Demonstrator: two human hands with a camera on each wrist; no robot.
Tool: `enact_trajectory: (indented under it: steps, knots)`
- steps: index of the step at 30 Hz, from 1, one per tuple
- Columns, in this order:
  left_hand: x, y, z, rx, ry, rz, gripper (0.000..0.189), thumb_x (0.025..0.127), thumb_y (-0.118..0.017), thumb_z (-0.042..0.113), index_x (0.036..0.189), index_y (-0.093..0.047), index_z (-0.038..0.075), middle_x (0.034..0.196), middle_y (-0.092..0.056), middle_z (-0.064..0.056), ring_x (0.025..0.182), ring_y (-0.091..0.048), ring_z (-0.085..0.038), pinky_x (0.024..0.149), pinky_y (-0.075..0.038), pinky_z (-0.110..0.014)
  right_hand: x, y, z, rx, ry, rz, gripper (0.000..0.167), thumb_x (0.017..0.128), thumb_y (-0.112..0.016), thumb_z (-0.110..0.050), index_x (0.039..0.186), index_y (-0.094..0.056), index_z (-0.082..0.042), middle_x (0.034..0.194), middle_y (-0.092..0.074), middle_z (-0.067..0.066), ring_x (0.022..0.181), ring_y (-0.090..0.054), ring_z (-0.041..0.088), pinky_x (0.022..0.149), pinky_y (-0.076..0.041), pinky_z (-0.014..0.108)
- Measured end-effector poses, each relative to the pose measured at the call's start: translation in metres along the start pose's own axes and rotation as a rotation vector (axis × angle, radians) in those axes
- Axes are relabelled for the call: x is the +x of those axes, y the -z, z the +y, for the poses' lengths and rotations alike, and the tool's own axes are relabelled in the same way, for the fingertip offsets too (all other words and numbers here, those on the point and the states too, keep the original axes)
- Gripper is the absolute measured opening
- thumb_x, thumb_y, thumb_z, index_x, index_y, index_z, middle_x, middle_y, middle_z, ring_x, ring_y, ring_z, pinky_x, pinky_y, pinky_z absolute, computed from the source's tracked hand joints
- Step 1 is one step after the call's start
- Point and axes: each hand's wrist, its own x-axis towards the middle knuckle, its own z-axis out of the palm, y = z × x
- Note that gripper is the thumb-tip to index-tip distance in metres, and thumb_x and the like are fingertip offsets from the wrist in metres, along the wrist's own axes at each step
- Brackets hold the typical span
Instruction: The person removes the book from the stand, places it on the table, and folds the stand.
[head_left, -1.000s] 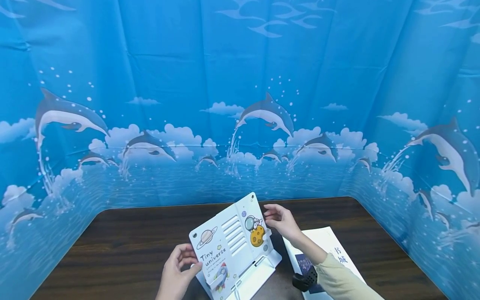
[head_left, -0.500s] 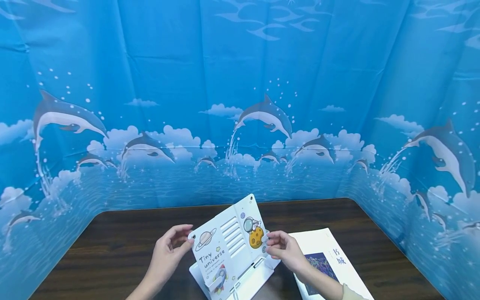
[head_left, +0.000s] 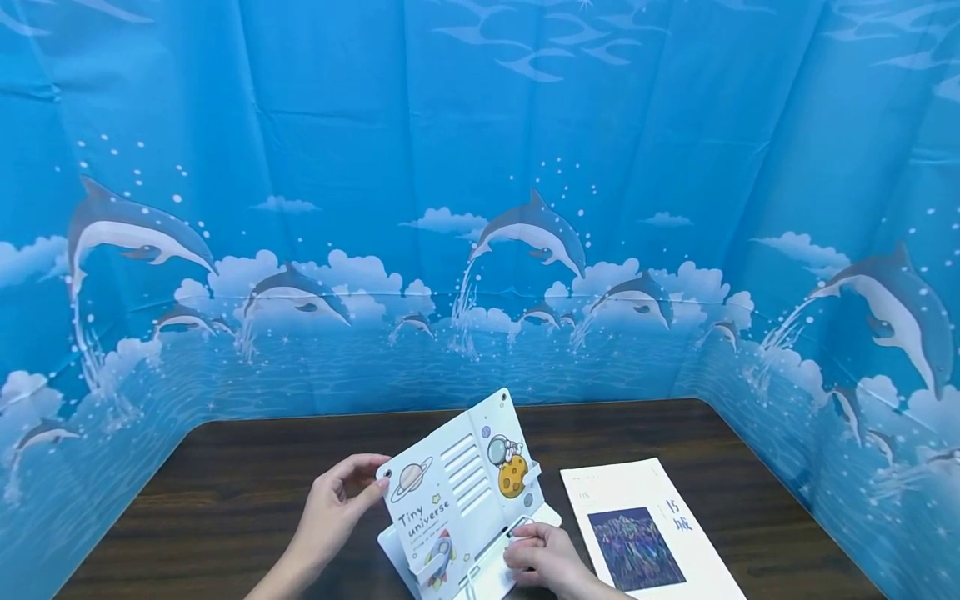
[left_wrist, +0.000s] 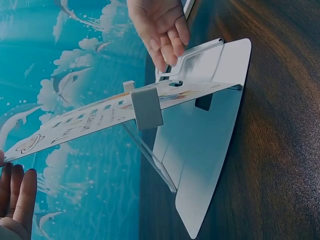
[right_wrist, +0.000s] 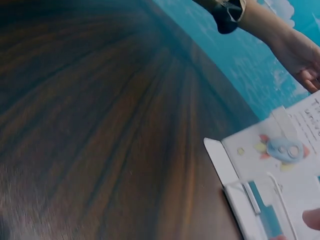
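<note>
A white folding book stand (head_left: 467, 527), printed with a rocket, planets and an astronaut, has its back panel tilted up over a flat base (left_wrist: 200, 150). At the panel's upper left corner my left hand (head_left: 333, 504) pinches the edge, thumb in front and fingers behind. My right hand (head_left: 546, 557) is low at the front ledge, fingers bent loosely, fingertips right at the right-hand wire page clip (head_left: 521, 523). In the right wrist view its thumb (right_wrist: 312, 219) and a fingertip stand apart, over the stand. Another wire clip (head_left: 470, 580) is at the ledge's left.
A white book (head_left: 686, 517) with a dark picture on its cover lies to the right of the stand. The dark wooden table (head_left: 247, 483) ends at a blue dolphin-print curtain (head_left: 360, 367) at the back and sides.
My left hand has shifted up from the panel's left side to its top corner. My right hand has come down from the panel's right edge to the front ledge, uncovering the book.
</note>
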Motion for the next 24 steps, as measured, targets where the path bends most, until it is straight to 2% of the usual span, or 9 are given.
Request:
enact_trajectory:
  steps: [5, 10, 15, 24]
  knots:
    - [-0.001, 0.001, 0.0, -0.031, -0.01, -0.01, 0.021, 0.08, -0.066, 0.002, 0.101, -0.062, -0.002, 0.088, -0.064, -0.005, 0.073, -0.058, -0.009, 0.061, -0.053, -0.025, 0.002, -0.011, 0.005, 0.036, -0.003, 0.016, 0.041, 0.077, -0.057, 0.003, 0.109, -0.039, 0.021, 0.082, -0.064, 0.004, 0.077, -0.061, 0.013, 0.072, -0.054, 0.034]
    - [-0.002, 0.001, 0.0, -0.051, -0.025, -0.023, 0.023, 0.08, -0.065, 0.001, 0.103, -0.061, -0.003, 0.09, -0.063, -0.007, 0.075, -0.061, -0.01, 0.062, -0.054, -0.029, 0.005, -0.023, 0.009, 0.091, 0.021, 0.078, 0.04, 0.077, -0.058, 0.005, 0.107, -0.035, 0.019, 0.078, -0.063, 0.004, 0.071, -0.061, 0.012, 0.068, -0.054, 0.03]
    - [-0.002, 0.0, -0.001, -0.054, -0.02, -0.017, 0.023, 0.079, -0.065, 0.0, 0.102, -0.061, -0.003, 0.088, -0.064, -0.003, 0.073, -0.061, -0.01, 0.06, -0.054, -0.031, 0.006, -0.035, 0.012, 0.13, 0.049, 0.154, 0.043, 0.075, -0.058, 0.008, 0.105, -0.03, 0.019, 0.075, -0.059, 0.006, 0.066, -0.061, 0.01, 0.064, -0.054, 0.027]
    - [-0.001, 0.0, -0.002, -0.059, -0.003, -0.015, 0.024, 0.079, -0.066, -0.001, 0.102, -0.061, -0.004, 0.088, -0.064, -0.003, 0.073, -0.061, -0.01, 0.06, -0.054, -0.029, 0.008, -0.047, 0.013, 0.106, 0.094, 0.268, 0.042, 0.069, -0.058, 0.012, 0.099, -0.029, 0.013, 0.069, -0.054, 0.003, 0.057, -0.057, 0.007, 0.057, -0.051, 0.021]
